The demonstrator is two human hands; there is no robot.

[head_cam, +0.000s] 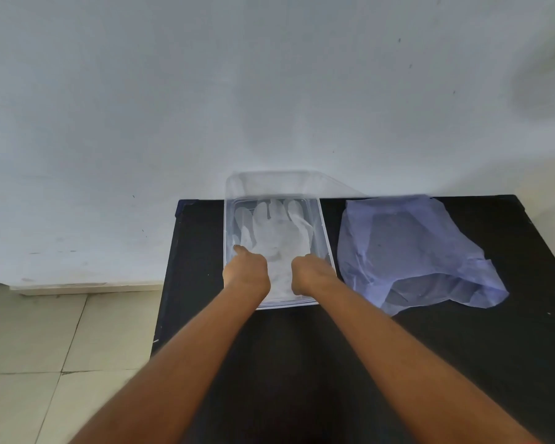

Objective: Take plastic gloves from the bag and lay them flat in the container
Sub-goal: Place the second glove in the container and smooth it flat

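Observation:
A clear plastic container [323, 232] stands on the black table [302, 363]. Inside it lies a translucent white plastic glove [279, 232], spread flat with its fingers pointing away from me. My left hand [246, 274] rests at the container's near left, fingers curled, one finger stretched onto the glove. Over the glove's cuff at the near right sits my right hand [311, 274], fingers curled downward; whether it pinches the glove is unclear. A pale blue plastic bag [410, 251] lies crumpled to the right of the container, and its contents are not visible.
The table stands against a white wall [205, 107]. Its left edge drops to a tiled floor [45, 347]. The container's far end reaches the table's back edge.

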